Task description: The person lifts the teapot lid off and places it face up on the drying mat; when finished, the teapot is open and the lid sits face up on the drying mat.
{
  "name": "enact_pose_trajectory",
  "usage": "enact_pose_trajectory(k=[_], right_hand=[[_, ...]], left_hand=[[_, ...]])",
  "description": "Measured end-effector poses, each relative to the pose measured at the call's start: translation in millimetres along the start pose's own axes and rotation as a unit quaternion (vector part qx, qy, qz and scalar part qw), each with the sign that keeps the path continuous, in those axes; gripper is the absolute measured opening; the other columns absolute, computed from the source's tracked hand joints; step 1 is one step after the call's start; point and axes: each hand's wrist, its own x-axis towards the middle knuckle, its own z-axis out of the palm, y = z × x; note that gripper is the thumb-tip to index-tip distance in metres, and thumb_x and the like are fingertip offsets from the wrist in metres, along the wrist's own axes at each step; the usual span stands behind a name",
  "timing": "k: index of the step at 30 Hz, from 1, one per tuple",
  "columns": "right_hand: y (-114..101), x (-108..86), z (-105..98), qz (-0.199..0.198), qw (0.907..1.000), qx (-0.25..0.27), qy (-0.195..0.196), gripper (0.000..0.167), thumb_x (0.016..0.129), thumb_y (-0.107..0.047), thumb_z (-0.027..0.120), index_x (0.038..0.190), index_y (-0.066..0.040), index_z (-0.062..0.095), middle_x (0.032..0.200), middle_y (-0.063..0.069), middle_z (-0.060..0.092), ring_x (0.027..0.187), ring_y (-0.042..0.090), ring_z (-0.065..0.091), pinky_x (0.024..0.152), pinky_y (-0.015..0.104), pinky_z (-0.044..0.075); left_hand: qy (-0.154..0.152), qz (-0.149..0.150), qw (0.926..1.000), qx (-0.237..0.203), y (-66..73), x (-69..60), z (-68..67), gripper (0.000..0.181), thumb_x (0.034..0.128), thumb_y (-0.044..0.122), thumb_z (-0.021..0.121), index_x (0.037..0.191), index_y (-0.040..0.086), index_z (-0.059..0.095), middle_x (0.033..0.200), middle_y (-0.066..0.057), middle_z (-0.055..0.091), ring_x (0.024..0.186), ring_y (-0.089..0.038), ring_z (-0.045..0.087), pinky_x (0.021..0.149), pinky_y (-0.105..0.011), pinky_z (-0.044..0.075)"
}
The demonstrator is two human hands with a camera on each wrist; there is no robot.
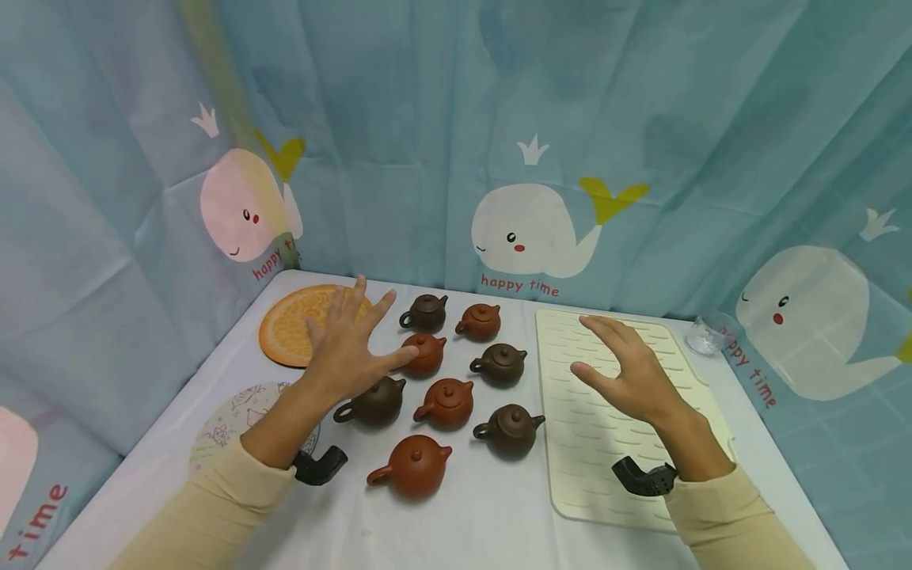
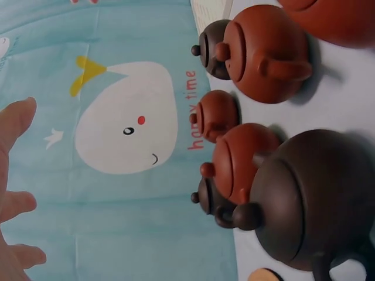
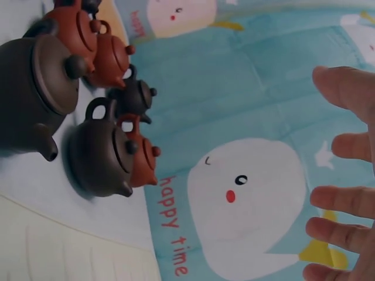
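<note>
Fingers spread, my left hand (image 1: 347, 354) hovers over the left side of the teapots, holding nothing; its thumb overlaps a reddish teapot (image 1: 430, 361) in the head view. Below that hand stands a large dark brown teapot (image 1: 378, 405), partly hidden by the wrist. My right hand (image 1: 632, 378) is held with fingers extended above a cream ridged mat (image 1: 598, 475), also holding nothing. Between the hands, small red-brown and dark brown teapots stand in a loose group, lids on. The nearest is a reddish teapot (image 1: 419, 469); a dark teapot (image 1: 510, 431) sits beside the mat.
An orange-slice round mat (image 1: 285, 321) lies at the back left, with a patterned round mat (image 1: 228, 427) in front, partly under the left arm. At the back right stands a clear glass cup (image 1: 705, 336). Whale-printed curtains (image 1: 399, 119) enclose the white table (image 1: 492, 522).
</note>
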Motion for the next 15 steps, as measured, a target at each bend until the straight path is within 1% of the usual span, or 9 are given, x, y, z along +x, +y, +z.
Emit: enact_pose_trajectory(k=[2,10,15], right_hand=[[0,-2.1,3,0.000,1.0000,0.002,-0.002,0.066,0.083,-0.025,0.076,0.141,-0.010,0.049,0.138,0.014,0.049,0.127,0.035,0.042,0.095,0.059,0.035],[-1,-10.0,14,0.018,0.9996,0.019,-0.014,0.064,0.083,-0.027,0.076,0.140,-0.012,0.051,0.139,0.011,0.049,0.127,0.033,0.042,0.095,0.058,0.035],[-1,-15.4,21,0.018,0.9993,0.028,-0.015,0.062,0.084,-0.026,0.076,0.138,-0.009,0.052,0.137,0.010,0.051,0.125,0.033,0.044,0.094,0.057,0.037]], left_hand=[[0.005,0.006,1.0000,-0.003,0.7,-0.9,3.6,0.089,0.0783,0.069,0.063,0.150,0.022,0.038,0.159,-0.014,0.009,0.141,-0.044,0.003,0.094,-0.078,-0.002],[-0.006,0.010,0.9999,0.000,2.8,-5.5,16.2,0.086,0.0790,0.066,0.065,0.149,0.022,0.040,0.158,-0.015,0.013,0.142,-0.043,0.003,0.096,-0.076,-0.002],[-0.012,0.010,0.9999,-0.002,5.3,-9.3,25.2,0.085,0.0780,0.068,0.065,0.148,0.024,0.042,0.158,-0.014,0.015,0.142,-0.042,0.003,0.097,-0.075,-0.001]])
